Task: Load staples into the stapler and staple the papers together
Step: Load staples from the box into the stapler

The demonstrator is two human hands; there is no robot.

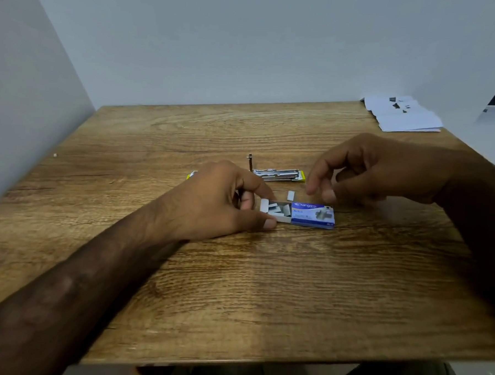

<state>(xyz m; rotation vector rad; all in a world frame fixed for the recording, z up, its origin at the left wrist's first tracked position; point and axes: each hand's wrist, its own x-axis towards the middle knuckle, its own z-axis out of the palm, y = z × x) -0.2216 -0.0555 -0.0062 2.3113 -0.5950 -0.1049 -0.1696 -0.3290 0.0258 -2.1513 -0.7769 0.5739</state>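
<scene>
A blue staple box (310, 215) lies on the wooden table (235, 287), its white inner tray (276, 210) slid out to the left with several staple strips showing. My left hand (225, 200) pinches the tray's left end between thumb and fingers. One loose staple strip (290, 195) lies just behind the box. My right hand (370, 171) hovers above and right of it, fingers curled and apart, holding nothing I can see. The stapler (278, 174), metal with a yellow end, lies opened behind the box, its pusher rod standing up at the left.
A stack of white papers (405, 115) with dark bits on top sits at the table's far right corner. A small yellow piece (191, 175) peeks out behind my left hand. Grey walls close in at the left and back.
</scene>
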